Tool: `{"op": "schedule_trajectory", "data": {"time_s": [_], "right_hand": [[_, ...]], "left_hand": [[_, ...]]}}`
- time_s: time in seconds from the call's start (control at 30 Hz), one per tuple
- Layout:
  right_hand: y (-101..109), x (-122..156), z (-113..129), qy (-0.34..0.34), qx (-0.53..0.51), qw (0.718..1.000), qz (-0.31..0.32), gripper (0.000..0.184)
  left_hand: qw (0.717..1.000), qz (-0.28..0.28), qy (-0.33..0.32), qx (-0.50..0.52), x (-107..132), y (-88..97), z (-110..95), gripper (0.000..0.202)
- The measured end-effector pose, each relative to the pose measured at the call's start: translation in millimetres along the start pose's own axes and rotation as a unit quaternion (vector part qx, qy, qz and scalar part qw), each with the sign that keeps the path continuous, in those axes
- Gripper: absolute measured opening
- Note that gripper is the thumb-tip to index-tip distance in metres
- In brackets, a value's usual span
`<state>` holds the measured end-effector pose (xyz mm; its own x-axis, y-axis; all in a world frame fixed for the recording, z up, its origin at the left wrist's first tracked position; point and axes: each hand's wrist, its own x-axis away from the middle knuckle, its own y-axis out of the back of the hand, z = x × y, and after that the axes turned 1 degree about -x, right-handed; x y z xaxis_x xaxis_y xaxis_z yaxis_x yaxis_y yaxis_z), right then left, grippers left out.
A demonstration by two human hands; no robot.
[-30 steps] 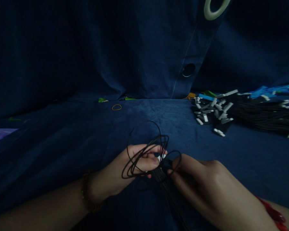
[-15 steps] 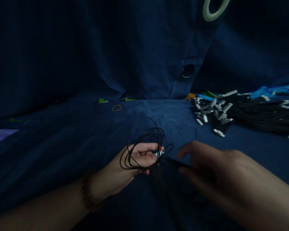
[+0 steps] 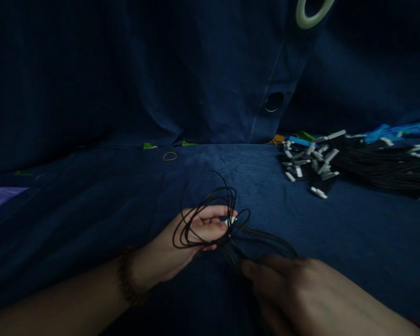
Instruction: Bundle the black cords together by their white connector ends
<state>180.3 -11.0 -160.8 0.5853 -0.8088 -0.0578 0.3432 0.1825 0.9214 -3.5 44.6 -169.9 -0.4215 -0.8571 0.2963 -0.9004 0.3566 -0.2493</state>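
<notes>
Head view: left fingers point(image 3: 210, 214) curl around black cords point(image 3: 262, 235); right fingers point(image 3: 255, 270) shadowed, grip unclear.

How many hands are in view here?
2: the left hand holding looped black cords, and the right hand at lower right, beside the cords.

left fingers point(image 3: 210, 224) partly hiding white piece point(image 3: 232, 220), too small to tell | right hand point(image 3: 297, 294) running off bottom edge, covering black cords point(image 3: 266, 237) | cord pile point(image 3: 381, 170) running off right edge
</notes>
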Motion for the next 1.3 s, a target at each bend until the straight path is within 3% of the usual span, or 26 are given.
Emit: {"op": "schedule_trajectory", "data": {"time_s": [0.17, 0.4, 0.63, 0.8, 0.87, 0.9, 0.97, 1.03, 1.1, 1.2, 1.3], "right_hand": [[16.9, -20.8, 5.7, -0.056, -0.12, 0.991, 0.026, 0.025], [13.3, -18.6, 2.6, -0.085, -0.09, 0.992, 0.024, 0.018], [11.1, -22.1, 0.5, -0.062, -0.163, 0.985, 0.007, 0.021], [13.8, -23.8, -0.8, -0.11, -0.222, 0.969, 0.018, 0.016], [20.1, -25.3, -4.0, -0.159, -0.339, 0.926, 0.042, 0.014], [24.4, -26.4, -6.6, -0.183, -0.419, 0.887, 0.069, 0.015], [33.8, -29.1, -14.0, -0.199, -0.585, 0.777, 0.12, 0.016], [42.0, -32.5, -24.1, -0.163, -0.699, 0.688, 0.105, 0.015], [48.0, -36.2, -35.1, -0.12, -0.738, 0.663, 0.034, 0.015], [56.8, -41.4, -48.3, -0.095, -0.735, 0.667, -0.072, 0.015], [72.0, -44.1, -52.9, -0.104, -0.755, 0.616, -0.198, 0.031]], "left_hand": [[0.999, 0.031, -0.019, -0.019, -4.1, 2.3, 4.2, 0.023], [0.999, 0.029, -0.027, 0.006, -1.3, 2.3, 4.6, 0.021], [0.999, 0.022, -0.029, -0.011, -3.3, 4.0, 5.8, 0.022], [0.999, 0.025, -0.027, -0.009, -3.9, 1.8, 6.4, 0.022], [1.0, 0.013, -0.018, -0.005, -3.0, 0.9, 5.2, 0.022], [1.0, 0.008, -0.01, -0.003, -2.5, 0.5, 4.3, 0.023], [1.0, -0.001, -0.001, -0.004, -1.2, -0.1, 2.1, 0.024], [1.0, -0.006, 0.001, -0.007, 0.1, -0.8, -0.2, 0.025], [1.0, -0.013, 0.004, -0.002, 1.0, -1.7, -2.0, 0.024], [1.0, -0.016, 0.009, 0.005, 1.3, -2.6, -2.8, 0.023], [1.0, -0.017, 0.006, 0.007, 1.2, -2.7, -2.5, 0.023]]}}
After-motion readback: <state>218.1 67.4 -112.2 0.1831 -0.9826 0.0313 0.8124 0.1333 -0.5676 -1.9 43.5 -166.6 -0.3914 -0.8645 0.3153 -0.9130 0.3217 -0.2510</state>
